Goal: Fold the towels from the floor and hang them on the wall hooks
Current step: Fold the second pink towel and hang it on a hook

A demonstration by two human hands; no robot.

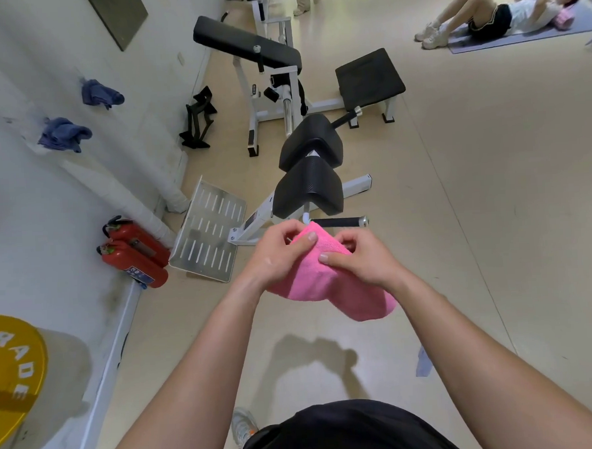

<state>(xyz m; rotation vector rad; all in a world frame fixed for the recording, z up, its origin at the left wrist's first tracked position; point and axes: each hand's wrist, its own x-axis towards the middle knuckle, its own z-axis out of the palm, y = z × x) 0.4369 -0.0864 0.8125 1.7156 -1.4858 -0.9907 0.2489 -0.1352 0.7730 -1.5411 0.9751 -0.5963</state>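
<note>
left hand (pixel 279 256): fingers curled round the upper left edge of the pink towel (pixel 325 281), with the thumb pressed flat on top of the cloth

right hand (pixel 358 258): pretty much the same deal, thumb down on the towel's top face and the other fingers curled over the far edge, so it's got a proper hold

pink towel: up in the air, bridged between the two hands, which sit close together at its top; the rest sags below the wrists, with a rounded lump hanging under the right one

fold state: looks doubled over, but can't tell how many layers

blue towels (pixel 101 93) (pixel 63 133): two bunched ones hanging on the white wall, well off to the left and beyond the hands; can't really make out what they hang from

black padded bench (pixel 308 186): just past the fingertips, on the floor

metal footplate (pixel 207 229): left of the left hand

fire extinguishers (pixel 135 256): two red ones lying further left, against the wall

yellow weight plate (pixel 10 369): far left, nearer than the hands
</note>
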